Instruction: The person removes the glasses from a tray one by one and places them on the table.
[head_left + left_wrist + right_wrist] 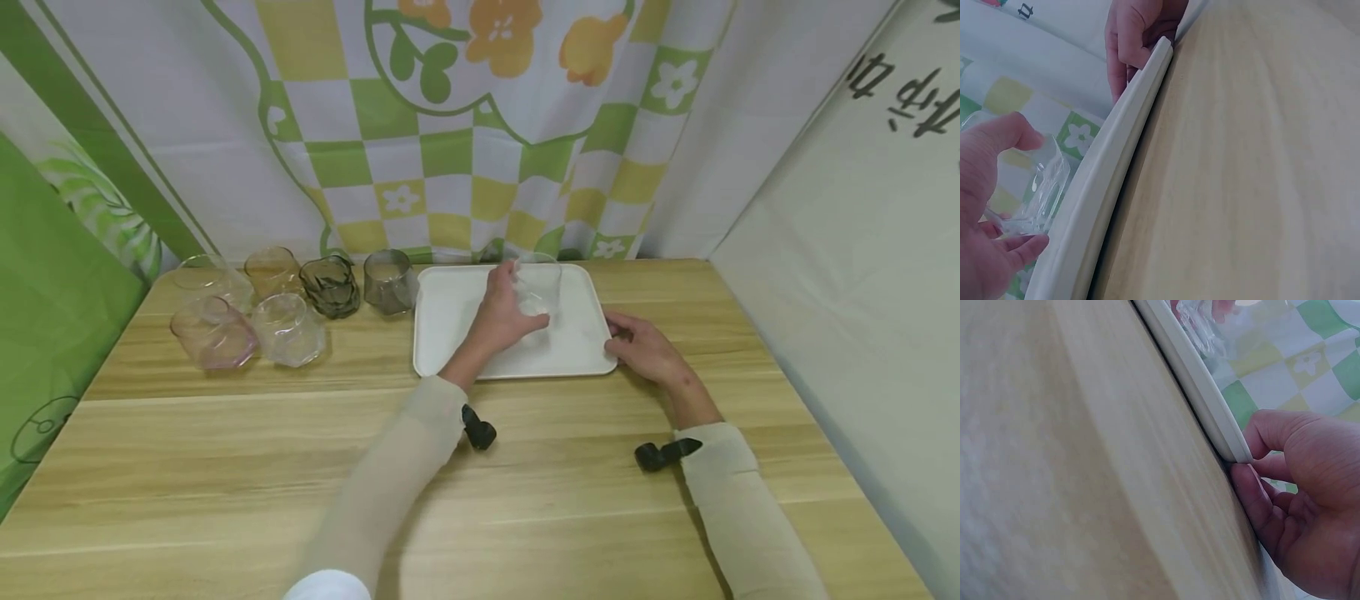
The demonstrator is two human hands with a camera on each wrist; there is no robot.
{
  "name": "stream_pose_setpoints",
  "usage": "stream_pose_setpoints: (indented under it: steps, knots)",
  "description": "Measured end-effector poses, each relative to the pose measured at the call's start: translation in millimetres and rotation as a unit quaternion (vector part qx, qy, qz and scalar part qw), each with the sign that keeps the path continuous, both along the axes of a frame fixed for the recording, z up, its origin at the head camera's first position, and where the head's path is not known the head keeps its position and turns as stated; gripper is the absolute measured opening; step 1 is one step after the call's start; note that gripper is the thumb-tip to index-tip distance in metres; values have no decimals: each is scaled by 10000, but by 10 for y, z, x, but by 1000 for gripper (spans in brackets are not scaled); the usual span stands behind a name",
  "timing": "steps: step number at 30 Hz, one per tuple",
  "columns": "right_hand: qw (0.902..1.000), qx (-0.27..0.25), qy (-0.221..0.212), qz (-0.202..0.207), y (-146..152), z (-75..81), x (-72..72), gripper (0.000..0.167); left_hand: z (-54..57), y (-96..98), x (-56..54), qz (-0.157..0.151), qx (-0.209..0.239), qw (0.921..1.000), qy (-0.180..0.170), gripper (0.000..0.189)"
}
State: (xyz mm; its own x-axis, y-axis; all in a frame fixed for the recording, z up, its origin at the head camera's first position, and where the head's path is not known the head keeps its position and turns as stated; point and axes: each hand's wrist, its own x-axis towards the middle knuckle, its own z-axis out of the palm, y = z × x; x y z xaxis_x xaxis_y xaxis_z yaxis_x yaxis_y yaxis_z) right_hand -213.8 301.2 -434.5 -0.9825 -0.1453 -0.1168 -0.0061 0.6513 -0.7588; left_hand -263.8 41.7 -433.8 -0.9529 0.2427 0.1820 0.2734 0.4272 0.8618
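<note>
My left hand holds a clear drinking glass over the white tray, its thumb and fingers around the glass's side. In the left wrist view the clear glass shows rippled, faceted walls behind the tray's near rim. Whether its base touches the tray, I cannot tell. At the tray's right front corner my right hand grips the edge. The right wrist view has the thumb and fingers of that hand pinching the tray's rim from above and below.
Left of the tray stand several glasses: a grey one, a dark one, an amber one, a pink one, and clear ones. Behind the wooden table hangs a checkered curtain. A white wall borders the right side.
</note>
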Motion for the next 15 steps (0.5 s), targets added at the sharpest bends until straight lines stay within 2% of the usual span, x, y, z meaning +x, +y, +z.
stream_pose_setpoints:
  steps: [8,15]
  knots:
    - [9999,49,68,85,-4,7,0,61,72,-169,116,38,-115,9998,146,95]
    - [9999,-64,8,88,9,9,4,61,116,-295,222,255,-60,9995,192,93]
